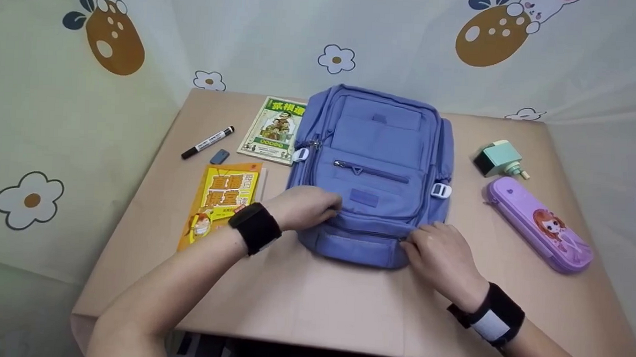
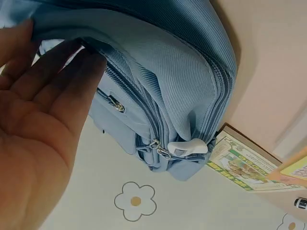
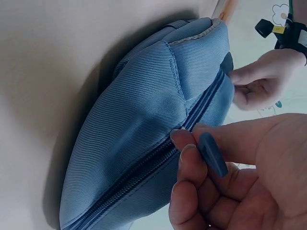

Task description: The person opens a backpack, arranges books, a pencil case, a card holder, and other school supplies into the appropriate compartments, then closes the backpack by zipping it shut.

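Note:
A blue backpack lies front side up on the table, its bottom towards me. At its lower left, my left hand pinches the fabric beside the zipper across the lower front. My right hand is at the lower right corner of the bag. In the right wrist view, its thumb and fingers pinch a blue zipper pull on the zipper. The left wrist view shows the palm under a fold of the fabric, with the fingertips partly shaded by it.
Left of the backpack lie a green book, a black-and-white marker, a small blue-grey eraser and an orange-yellow book. To the right are a mint-green block-shaped item and a purple pencil case. Patterned cloth hangs behind the table.

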A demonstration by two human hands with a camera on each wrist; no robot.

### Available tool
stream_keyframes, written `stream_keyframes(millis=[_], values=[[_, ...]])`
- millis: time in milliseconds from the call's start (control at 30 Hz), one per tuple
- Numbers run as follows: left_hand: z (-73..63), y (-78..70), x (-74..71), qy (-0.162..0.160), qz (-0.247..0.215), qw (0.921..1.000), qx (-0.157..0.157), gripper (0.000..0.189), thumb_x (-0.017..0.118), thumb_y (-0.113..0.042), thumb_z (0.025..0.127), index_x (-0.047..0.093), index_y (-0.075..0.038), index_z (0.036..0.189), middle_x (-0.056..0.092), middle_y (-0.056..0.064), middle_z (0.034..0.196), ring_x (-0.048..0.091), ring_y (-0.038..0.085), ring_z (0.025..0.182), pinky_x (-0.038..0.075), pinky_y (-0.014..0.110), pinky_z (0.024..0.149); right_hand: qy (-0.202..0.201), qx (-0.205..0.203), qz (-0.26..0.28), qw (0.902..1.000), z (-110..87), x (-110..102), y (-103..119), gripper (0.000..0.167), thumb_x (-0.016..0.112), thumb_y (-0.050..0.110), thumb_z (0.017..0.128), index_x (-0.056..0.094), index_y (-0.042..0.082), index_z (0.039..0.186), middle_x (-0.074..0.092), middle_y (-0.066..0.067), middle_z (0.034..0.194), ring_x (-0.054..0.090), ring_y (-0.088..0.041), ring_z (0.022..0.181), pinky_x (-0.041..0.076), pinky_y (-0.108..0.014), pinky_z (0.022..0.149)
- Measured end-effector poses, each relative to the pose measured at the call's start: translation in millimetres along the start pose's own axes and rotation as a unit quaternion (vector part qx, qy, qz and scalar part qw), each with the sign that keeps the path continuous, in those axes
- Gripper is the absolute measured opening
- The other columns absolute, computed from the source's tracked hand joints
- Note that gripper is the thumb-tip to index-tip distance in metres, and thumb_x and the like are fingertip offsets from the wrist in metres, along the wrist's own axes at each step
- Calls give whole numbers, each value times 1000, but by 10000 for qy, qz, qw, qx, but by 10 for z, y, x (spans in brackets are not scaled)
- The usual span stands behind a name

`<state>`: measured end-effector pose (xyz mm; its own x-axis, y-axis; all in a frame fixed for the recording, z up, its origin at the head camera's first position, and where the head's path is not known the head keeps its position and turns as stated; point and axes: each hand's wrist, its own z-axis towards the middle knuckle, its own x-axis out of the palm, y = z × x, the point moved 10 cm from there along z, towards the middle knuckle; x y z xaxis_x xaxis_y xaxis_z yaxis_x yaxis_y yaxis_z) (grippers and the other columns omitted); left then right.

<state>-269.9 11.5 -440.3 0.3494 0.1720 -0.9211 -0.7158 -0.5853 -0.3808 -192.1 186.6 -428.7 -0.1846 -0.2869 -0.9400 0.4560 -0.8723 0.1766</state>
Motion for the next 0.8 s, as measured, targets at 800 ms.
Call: stream_keyframes(millis=[800], values=[[202, 182, 73, 385, -448, 9976, -357, 11, 61, -15, 103, 65, -5, 102, 66, 7, 96, 63, 24, 92, 53, 40, 86, -214, -515, -212, 9982, 131, -53, 286, 14, 78, 12, 87, 69, 8, 78, 62, -2, 73, 56, -28, 71, 42, -42, 63]])
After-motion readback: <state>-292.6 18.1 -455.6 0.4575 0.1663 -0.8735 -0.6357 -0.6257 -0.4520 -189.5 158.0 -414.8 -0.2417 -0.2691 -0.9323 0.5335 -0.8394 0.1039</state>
